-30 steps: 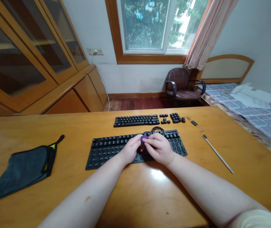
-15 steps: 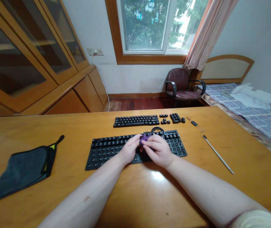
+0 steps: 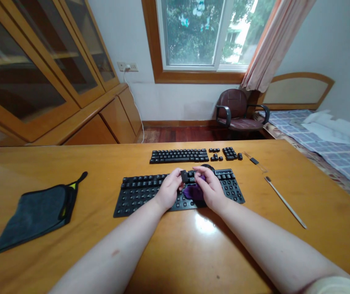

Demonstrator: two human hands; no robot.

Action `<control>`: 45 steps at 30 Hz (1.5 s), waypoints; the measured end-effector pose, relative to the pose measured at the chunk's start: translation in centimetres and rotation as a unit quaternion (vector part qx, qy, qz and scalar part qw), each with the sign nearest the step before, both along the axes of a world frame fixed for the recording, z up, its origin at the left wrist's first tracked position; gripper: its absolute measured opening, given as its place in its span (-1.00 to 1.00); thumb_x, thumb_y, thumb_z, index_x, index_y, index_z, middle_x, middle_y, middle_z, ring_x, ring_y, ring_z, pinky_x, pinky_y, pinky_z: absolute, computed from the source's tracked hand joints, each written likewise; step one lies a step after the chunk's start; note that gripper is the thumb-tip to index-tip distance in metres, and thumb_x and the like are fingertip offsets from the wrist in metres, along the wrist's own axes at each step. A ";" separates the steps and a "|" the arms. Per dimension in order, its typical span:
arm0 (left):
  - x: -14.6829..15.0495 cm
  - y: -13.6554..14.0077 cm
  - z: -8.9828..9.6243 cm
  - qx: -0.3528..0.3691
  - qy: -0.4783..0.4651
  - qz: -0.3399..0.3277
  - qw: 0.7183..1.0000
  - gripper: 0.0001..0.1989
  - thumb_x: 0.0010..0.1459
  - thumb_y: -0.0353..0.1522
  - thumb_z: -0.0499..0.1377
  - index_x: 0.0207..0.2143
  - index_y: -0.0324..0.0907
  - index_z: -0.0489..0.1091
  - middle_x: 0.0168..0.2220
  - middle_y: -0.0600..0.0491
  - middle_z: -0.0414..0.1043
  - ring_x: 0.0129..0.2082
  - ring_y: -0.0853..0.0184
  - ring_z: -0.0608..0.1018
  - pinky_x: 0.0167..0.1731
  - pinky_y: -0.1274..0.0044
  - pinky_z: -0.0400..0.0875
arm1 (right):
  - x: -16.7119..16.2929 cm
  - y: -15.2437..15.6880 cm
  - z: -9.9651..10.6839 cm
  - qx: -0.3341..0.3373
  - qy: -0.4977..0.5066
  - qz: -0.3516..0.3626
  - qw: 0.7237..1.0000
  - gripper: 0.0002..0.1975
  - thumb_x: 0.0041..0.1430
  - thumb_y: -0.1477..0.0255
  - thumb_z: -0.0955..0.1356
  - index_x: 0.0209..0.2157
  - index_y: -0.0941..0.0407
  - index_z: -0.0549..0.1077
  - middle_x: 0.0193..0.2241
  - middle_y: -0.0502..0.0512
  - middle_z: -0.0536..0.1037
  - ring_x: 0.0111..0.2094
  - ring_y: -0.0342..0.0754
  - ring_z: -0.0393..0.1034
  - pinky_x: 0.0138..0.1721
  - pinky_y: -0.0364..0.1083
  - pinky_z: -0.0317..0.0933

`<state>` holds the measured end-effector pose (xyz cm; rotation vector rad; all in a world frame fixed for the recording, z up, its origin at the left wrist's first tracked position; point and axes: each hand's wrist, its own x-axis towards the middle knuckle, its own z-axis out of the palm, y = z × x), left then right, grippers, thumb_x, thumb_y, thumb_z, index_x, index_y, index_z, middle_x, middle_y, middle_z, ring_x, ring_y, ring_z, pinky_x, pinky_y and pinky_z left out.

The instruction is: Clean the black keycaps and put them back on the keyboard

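A black keycap (image 3: 184, 176) is pinched between the fingers of my left hand (image 3: 169, 190), over the middle of a black keyboard (image 3: 144, 198). My right hand (image 3: 212, 190) grips a purple cloth (image 3: 194, 192), which hangs down in front of the keyboard's switches. Most of the keyboard's lower rows show bare switches, while keycaps sit along its upper rows. Part of the keyboard and its coiled cable (image 3: 207, 166) is hidden behind my hands.
Loose black keycaps (image 3: 179, 155) lie in keyboard order behind the keyboard. To the right are a wire keycap puller (image 3: 254, 161) and a thin brush (image 3: 285, 201). A folded grey cloth (image 3: 40, 212) lies at the left on the wooden table (image 3: 169, 253).
My hands have drawn slightly apart. The purple cloth, bunched between both hands before, now hangs from my right hand, and the keycap shows in my left. The view has shifted slightly.
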<state>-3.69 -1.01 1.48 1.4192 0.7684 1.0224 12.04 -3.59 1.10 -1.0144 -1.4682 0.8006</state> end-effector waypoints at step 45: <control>0.2 -0.5 -0.6 0.334 0.508 -0.070 0.791 -0.05 -0.16 0.10 0.15 0.23 -0.10 -0.04 0.29 -0.12 -0.16 0.27 0.05 -0.05 0.20 0.20 -0.20 | 18.0 -1.1 1.7 -0.323 -0.091 -0.005 0.942 -0.45 -0.16 0.21 0.44 -0.11 0.17 0.36 -0.67 -0.19 0.11 -0.69 -0.26 0.00 -0.66 -0.20 -0.11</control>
